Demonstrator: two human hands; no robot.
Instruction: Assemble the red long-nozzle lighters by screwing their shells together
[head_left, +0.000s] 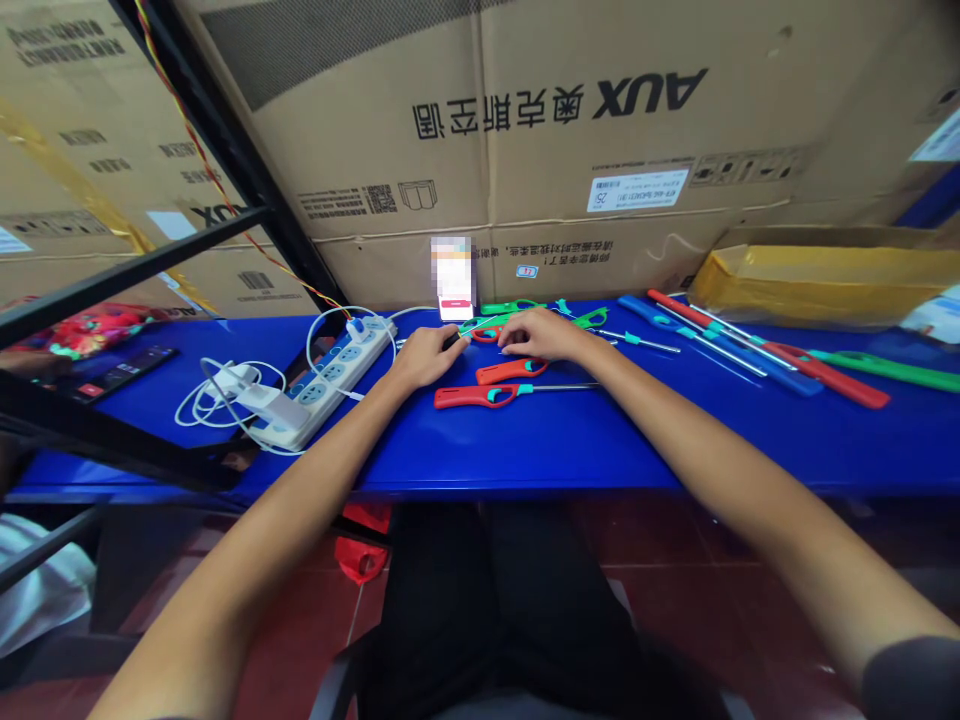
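At the back middle of the blue table, my left hand [426, 357] is closed around a small dark object, only partly visible between thumb and fingers. To its right, my right hand [541, 335] has its fingers curled down in a pinch; what they hold is too small to name. Under and behind my right hand are green lighters [513, 307] and a red-orange one. Nearer to me lie an orange lighter [501, 373] and a red long-necked lighter [475, 397]. A lit phone [453, 280] stands upright behind my hands.
A white power strip [330, 385] with plugs and looped cables lies left, beside a black metal frame [202, 110]. Several long lighters [832, 375] lie at the right. Large cardboard [525, 150] stands behind, with a yellow-taped box [817, 282] at the back right.
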